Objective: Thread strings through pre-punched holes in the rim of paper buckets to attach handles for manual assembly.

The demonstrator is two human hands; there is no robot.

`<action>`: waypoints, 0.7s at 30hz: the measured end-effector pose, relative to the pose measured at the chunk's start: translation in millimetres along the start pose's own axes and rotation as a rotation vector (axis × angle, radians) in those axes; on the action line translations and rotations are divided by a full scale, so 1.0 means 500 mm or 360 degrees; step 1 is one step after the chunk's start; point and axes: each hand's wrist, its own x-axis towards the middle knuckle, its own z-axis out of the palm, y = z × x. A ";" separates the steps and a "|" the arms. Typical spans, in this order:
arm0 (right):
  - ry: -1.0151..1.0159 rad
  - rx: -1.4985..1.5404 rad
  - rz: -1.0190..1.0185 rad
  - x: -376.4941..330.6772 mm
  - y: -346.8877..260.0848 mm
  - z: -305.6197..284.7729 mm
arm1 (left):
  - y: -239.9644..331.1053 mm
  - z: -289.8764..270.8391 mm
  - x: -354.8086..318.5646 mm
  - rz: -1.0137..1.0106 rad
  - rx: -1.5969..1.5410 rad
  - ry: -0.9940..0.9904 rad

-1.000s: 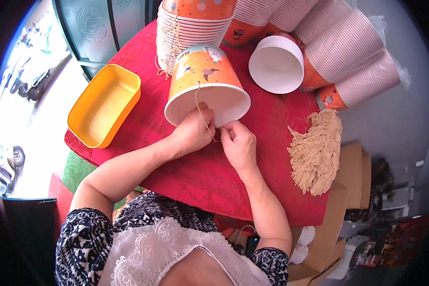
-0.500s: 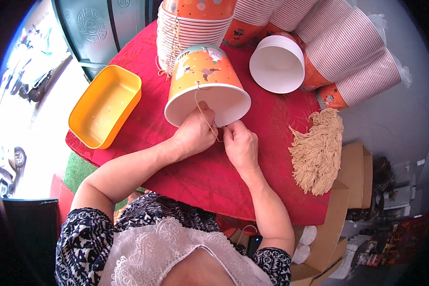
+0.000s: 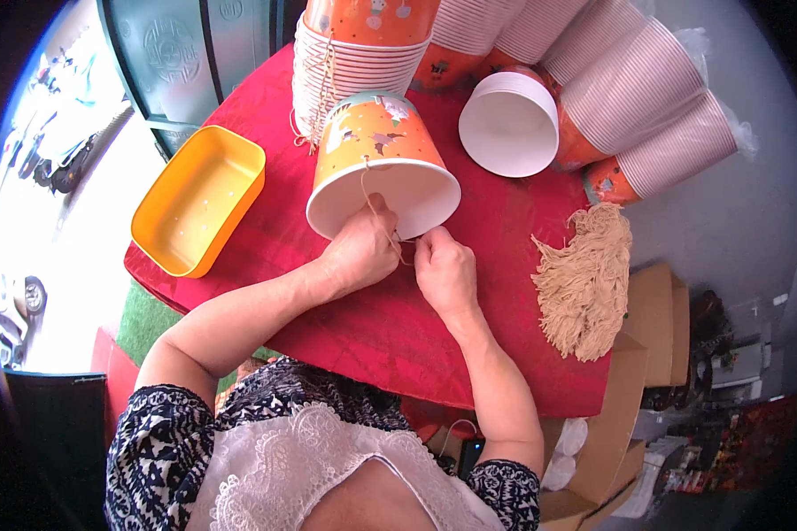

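An orange paper bucket (image 3: 376,133) with printed figures lies tilted on the table, its white mouth toward me. My left hand (image 3: 360,250) is closed on the near rim, with a fingertip inside the mouth and the other fingers partly hidden. A thin beige string (image 3: 364,184) comes from a hole at the upper rim, crosses in front of the mouth and loops down past my left fingers. Close by, at the lower right rim, my right hand (image 3: 445,270) is pinched on the string, its fingertips nearly touching the bucket.
A tall bucket stack (image 3: 363,62) with strings hanging from it stands behind. White-mouthed nested buckets (image 3: 509,128) and wrapped stacks (image 3: 638,88) fill the back right. A bundle of beige strings (image 3: 584,283) lies right, a yellow plastic bin (image 3: 199,202) left, on the red tablecloth (image 3: 505,354).
Both hands keep almost the same place at the bucket's rim. The string loop beside my left fingers has shifted slightly, and the whole view has moved a little.
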 end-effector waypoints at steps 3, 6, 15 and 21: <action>0.0010 -0.0006 0.0040 -0.002 0.001 0.000 | -0.014 0.011 -0.002 0.0176 0.0125 0.0187; 0.0017 0.0065 0.0021 -0.001 0.002 -0.010 | -0.011 0.004 -0.005 0.0022 0.0007 0.0000; 0.0026 0.0331 0.0288 0.018 0.014 -0.011 | 0.008 -0.014 -0.009 0.0107 -0.0013 -0.0077; 0.0263 0.0615 0.0321 0.018 0.014 -0.015 | 0.055 -0.053 -0.064 0.0424 -0.0224 -0.0516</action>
